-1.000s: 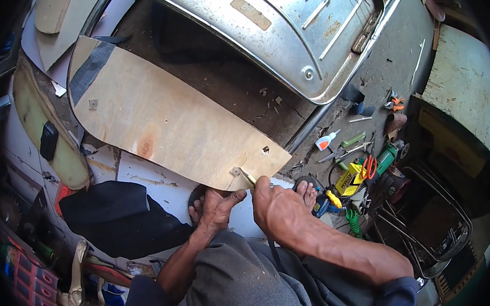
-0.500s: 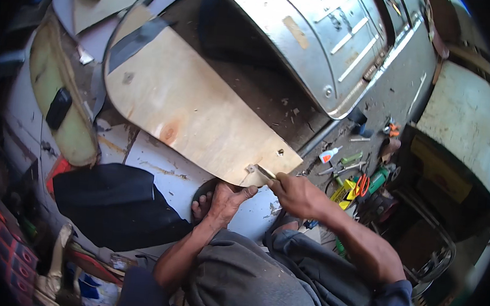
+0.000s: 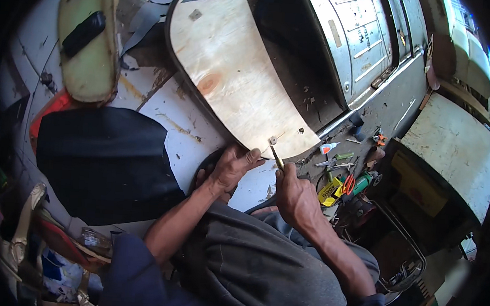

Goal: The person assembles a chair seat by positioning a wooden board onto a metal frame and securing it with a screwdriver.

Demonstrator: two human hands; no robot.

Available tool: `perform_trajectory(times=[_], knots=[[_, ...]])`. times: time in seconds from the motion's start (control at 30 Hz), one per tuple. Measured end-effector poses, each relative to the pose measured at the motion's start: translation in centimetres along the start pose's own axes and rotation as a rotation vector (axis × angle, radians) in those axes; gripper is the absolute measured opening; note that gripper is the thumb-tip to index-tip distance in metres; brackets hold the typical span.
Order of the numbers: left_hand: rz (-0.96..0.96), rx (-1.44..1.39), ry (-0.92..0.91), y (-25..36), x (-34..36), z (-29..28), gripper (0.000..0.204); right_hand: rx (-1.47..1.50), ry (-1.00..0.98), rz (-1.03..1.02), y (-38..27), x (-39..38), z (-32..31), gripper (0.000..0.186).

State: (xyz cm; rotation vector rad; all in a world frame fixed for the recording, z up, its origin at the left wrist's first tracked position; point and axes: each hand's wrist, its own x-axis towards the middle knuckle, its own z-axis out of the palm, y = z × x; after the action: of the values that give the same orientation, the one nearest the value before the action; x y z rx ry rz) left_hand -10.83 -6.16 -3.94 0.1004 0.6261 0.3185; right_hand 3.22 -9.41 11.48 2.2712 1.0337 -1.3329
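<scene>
A curved plywood panel with a dark edge lies at a slant in front of me. My left hand grips its near edge, thumb on top and fingers underneath, partly hidden. My right hand is closed around a slim tool with a dark, narrow tip; its exact kind is unclear. The tip touches or hovers just by a small square fitting near the panel's right end. Beside the fitting is a dark hole. Black sheet material lies flat to the left of my left hand.
A metal seat shell stands beyond the panel. To the right lie a glue bottle, orange-handled scissors, a yellow box and a green power tool. At far left, a black object rests on a yellowish pad.
My view has swung, so the panel looks steeper. My right hand has turned, and the tool now points up and away toward the fitting. The left hand keeps its hold on the edge.
</scene>
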Motion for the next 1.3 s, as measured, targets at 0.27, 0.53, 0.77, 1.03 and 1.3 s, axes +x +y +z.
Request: perform_trajectory(times=[0.27,0.53,0.77,1.03,1.3], knots=[[0.078,-0.013,-0.008,-0.3,0.0,0.0,0.045,-0.157,0.178,0.102,-3.0,-1.0,2.4,0.029],[0.044,-0.003,0.007,-1.0,0.1,-1.1,0.042,-0.378,0.223,0.092,1.8,-3.6,-3.1,0.026],[0.309,0.720,0.312,-0.9,-1.2,-2.5,0.033,-0.373,0.145,0.035,10.1,-8.5,-14.1,0.027],[0.754,1.570,0.336,4.9,-3.5,3.7,0.025,-0.508,0.388,-0.026,25.6,0.3,-0.2,0.030],[0.635,2.303,-0.207,9.1,-0.5,4.4,0.055,0.154,0.646,-0.447,6.5,9.2,-5.8,0.024]])
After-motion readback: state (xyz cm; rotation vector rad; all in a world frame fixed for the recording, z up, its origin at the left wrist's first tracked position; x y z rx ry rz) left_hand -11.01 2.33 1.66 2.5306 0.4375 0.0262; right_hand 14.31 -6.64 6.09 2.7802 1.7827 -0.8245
